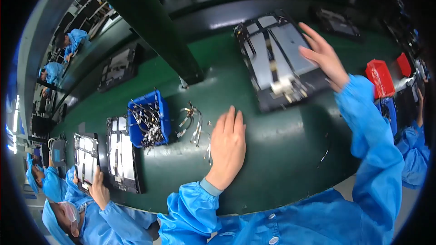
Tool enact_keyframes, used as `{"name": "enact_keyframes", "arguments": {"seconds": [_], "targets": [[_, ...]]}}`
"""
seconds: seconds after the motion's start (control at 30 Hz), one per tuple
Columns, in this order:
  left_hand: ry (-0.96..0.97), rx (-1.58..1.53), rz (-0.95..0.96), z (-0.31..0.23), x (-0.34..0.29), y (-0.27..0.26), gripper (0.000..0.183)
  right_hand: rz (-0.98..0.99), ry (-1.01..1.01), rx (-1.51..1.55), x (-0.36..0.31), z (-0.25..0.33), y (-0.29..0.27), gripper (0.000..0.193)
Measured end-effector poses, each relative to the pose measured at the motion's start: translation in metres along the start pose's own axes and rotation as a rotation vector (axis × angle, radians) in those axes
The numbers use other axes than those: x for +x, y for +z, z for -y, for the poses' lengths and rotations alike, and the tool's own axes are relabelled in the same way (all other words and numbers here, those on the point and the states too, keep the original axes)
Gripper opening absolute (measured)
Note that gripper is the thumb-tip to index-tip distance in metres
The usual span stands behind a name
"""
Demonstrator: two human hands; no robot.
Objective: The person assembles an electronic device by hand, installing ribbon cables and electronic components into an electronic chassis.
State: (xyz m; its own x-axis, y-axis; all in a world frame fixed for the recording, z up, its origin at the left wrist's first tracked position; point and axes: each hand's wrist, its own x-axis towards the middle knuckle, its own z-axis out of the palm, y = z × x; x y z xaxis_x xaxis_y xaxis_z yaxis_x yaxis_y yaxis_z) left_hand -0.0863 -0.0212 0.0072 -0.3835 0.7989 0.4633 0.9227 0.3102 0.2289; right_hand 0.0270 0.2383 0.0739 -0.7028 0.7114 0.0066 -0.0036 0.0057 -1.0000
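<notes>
My left hand (228,147) lies palm down on the green table, fingers stretched out, with nothing seen in it. Just beyond its fingers and to their left are several loose short cables (196,127). My right hand (324,56) is at the right edge of an opened tablet-like device (287,47), with thumb and fingers spread apart. Its thumb overlaps the device; whether it presses on it I cannot tell. Silver battery panels, dark strips and a pale connector cluster (284,86) show inside the device's black frame.
A blue bin (168,124) full of cables stands left, beside another opened device (121,154). A co-worker at left holds a similar device (86,156). A green post (154,27) rises from the table. Red bins (380,78) stand at right; more devices (119,68) lie farther back.
</notes>
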Motion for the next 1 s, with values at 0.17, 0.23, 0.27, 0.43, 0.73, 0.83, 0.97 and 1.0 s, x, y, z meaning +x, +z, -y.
{"name": "enact_keyframes", "arguments": {"seconds": [0.17,0.23,0.27,0.43,0.73,0.83,0.97,1.0], "targets": [[0.04,-0.086,0.102,0.004,-0.007,0.002,0.027,-0.122,-0.114,0.03,0.148,-0.082,-0.016,0.067],[0.043,-0.114,0.089,0.005,-0.003,0.004,0.027,-0.126,0.021,-0.366,0.183,-0.097,-0.035,0.063],[0.035,-0.133,0.102,0.008,-0.004,0.005,0.027,-0.328,-0.541,-1.042,0.179,-0.105,-0.033,0.052],[-0.098,-0.449,-0.064,0.013,0.019,-0.018,0.028,0.543,-0.227,-0.524,0.025,0.036,0.015,0.022],[-0.307,-1.516,-0.006,-0.075,0.044,-0.07,0.039,0.28,-0.334,-0.274,-0.157,0.028,0.037,0.032],[-0.288,-1.491,0.236,-0.082,0.028,-0.072,0.036,0.164,-0.386,-0.291,-0.174,0.026,0.02,0.034],[-0.386,-1.491,0.774,-0.094,-0.005,-0.095,0.035,0.155,-0.507,-0.374,-0.192,0.04,0.011,0.035],[-0.254,-1.454,0.719,-0.101,-0.01,-0.095,0.032,0.17,-0.514,-0.362,-0.196,0.04,0.01,0.034]]}}
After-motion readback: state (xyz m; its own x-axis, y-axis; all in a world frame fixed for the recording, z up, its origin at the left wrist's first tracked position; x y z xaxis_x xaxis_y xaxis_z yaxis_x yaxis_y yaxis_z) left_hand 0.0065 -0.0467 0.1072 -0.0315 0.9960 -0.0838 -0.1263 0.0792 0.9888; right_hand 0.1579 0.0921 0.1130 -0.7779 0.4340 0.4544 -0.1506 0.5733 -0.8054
